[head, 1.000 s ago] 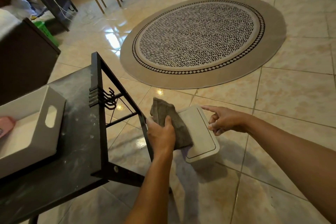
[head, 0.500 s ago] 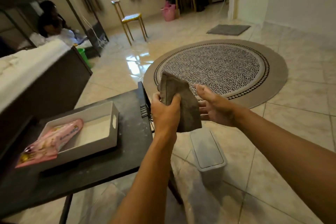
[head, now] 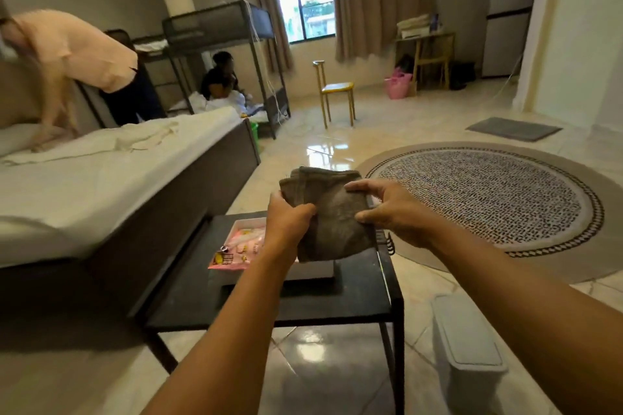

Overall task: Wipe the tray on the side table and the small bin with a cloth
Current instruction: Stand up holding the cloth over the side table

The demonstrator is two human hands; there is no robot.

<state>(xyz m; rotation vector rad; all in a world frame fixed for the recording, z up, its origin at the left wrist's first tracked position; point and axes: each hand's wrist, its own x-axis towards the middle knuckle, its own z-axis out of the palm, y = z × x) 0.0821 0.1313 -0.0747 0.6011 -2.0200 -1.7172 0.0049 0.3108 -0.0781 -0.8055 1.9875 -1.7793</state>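
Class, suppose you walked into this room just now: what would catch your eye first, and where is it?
Front and centre, both hands, left and right, hold a folded brown cloth above a black side table. A pink packet lies in the tray on it, and a small grey bin stands on the floor to the table's right. Further right lies a round patterned rug.

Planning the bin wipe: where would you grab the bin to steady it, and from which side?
Judging by its pose, grip the bin across its narrow rim just under the flat lid, coming from above. It stands upright on the floor right of the table, with open floor around it; both hands hold the cloth.
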